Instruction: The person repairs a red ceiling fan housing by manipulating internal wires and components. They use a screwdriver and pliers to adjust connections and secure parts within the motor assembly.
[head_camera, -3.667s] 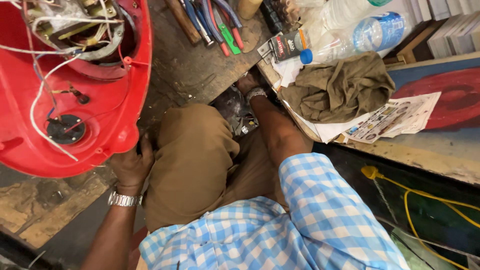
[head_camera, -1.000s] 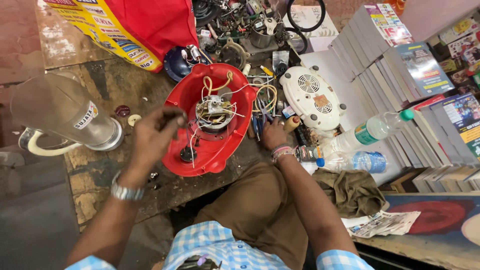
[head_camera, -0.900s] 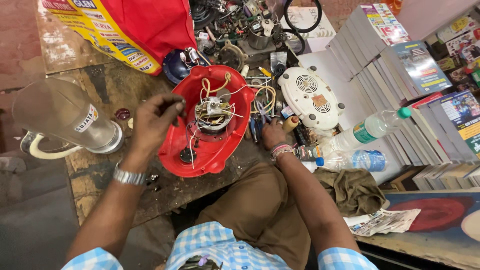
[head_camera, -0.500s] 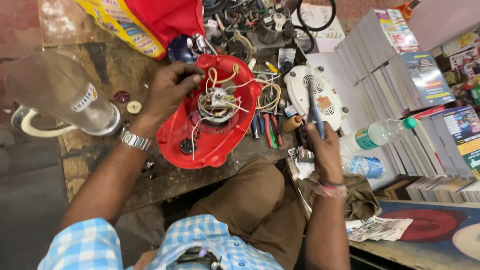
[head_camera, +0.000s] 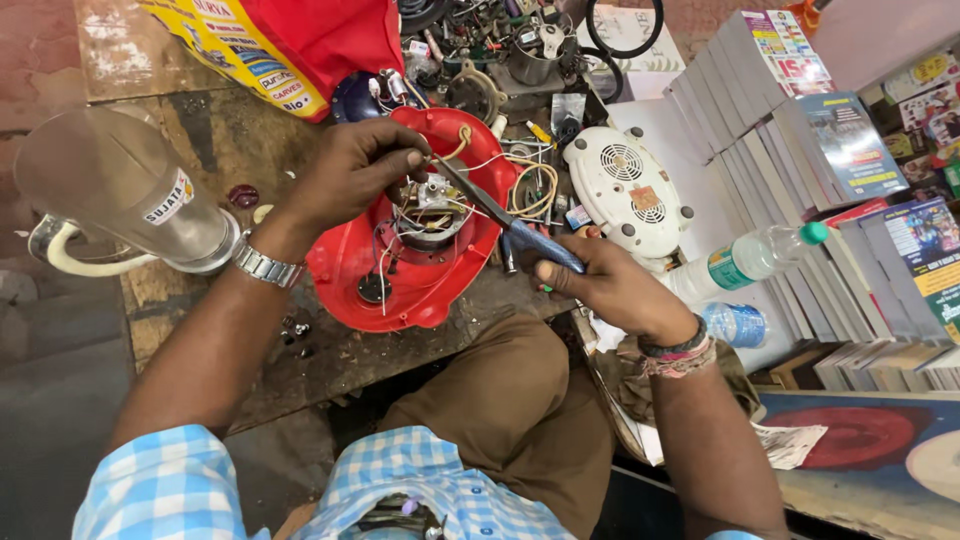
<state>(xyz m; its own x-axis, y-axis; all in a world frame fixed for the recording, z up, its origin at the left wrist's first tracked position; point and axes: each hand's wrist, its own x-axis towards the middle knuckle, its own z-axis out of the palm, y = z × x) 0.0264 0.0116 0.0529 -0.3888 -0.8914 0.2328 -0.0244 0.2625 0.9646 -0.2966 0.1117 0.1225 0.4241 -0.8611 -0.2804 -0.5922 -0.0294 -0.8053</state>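
Cluttered repair bench, worn wooden top (head_camera: 200, 140), loose parts heaped at the far edge, books and magazines stacked to your right.

Your left hand (head_camera: 350, 170) sits on the upturned red appliance base (head_camera: 400, 270) at bench centre, fingers pinched shut on something small at the motor wiring; what exactly, can't tell. Your right hand (head_camera: 610, 285) is closed round the blue handle of a screwdriver (head_camera: 500, 215), shaft angled up-left, tip down among the wires by the motor.

Doing this well, as a judgement: keep the base pinned flat with the left hand, seat the tip square before any turn, keep the loose white and yellow wires clear of the shaft, and don't lever against the plastic rim.

Packages and labels: a red and yellow printed bag (head_camera: 270, 45) at top left, just behind the base. A clear jug (head_camera: 120, 195) lies on its side at left with a small white sticker. A round white vented cover (head_camera: 625, 190) with an orange label sits right of the base. A plastic bottle (head_camera: 750, 260) with green cap and a blue-green label lies beside it. Glossy book covers (head_camera: 850, 140) fan out far right.
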